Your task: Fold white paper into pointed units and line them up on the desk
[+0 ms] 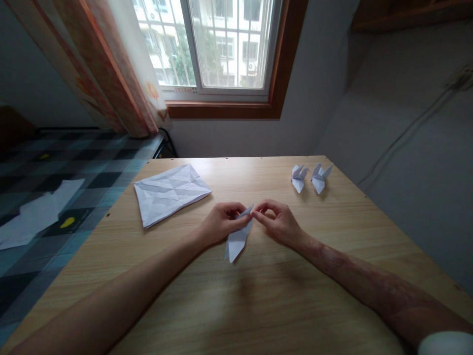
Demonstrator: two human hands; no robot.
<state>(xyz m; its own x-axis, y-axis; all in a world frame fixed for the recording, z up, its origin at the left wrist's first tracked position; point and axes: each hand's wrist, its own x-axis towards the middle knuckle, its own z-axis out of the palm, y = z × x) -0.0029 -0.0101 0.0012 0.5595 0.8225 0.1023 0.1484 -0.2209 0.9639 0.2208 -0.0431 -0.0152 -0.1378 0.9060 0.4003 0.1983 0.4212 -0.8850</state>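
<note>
Over the middle of the table, my left hand (224, 222) is closed on a partly folded white paper crane (237, 242), thumb on the near side. Its pointed flaps hang down toward me, and a narrow tip sticks up between the hands. My right hand (276, 220) is closed too, thumb and forefinger pinched at that narrow tip from the right. The left fingers behind the paper are partly hidden. Two finished paper cranes, one (298, 178) beside the other (321, 178), stand at the back right. A creased, unfolded white sheet stack (172, 192) lies at the back left.
The wooden table (332, 305) has its far edge below a barred window (232, 49). Left of it is a bed with a checked cover (84, 172), where loose white papers (40, 214) lie. A cable (406, 133) runs down the right wall. A white rounded object (447, 343) shows at bottom right.
</note>
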